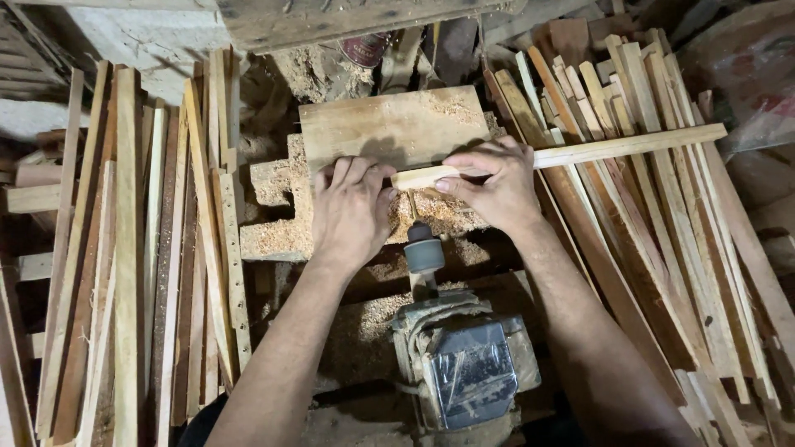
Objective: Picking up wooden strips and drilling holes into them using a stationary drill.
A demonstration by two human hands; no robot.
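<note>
I have a long pale wooden strip (pixel 571 154) lying across the sawdust-covered work block (pixel 389 128), its near end in front of me and the rest running out to the right over the stacked slats. My right hand (pixel 495 184) is closed over the strip close to that end, thumb underneath and fingers curled on top, so I can steer it and keep it level. My left hand (pixel 352 207) lies palm down on the block just left of the strip's tip, fingers bent, their tips at the strip's end; it presses rather than grasps, steadying the end where the work happens. The strip sits directly beyond the grey spindle (pixel 423 252) of the electric motor (pixel 468 372), which is nearest to me, in line with its shaft.

To the left stands a bundle of long wooden slats (pixel 124 248); to the right a larger pile of slats (pixel 662 248) fans away, and the strip's free end rests over it.

What cutter or bit sits on the spindle I cannot make out: my hands and the heaped sawdust cover that spot. My left fingertips hide the strip's very tip. The motor's base is cut off by the frame's near edge, and the far clutter under the plank is too dark to read.
</note>
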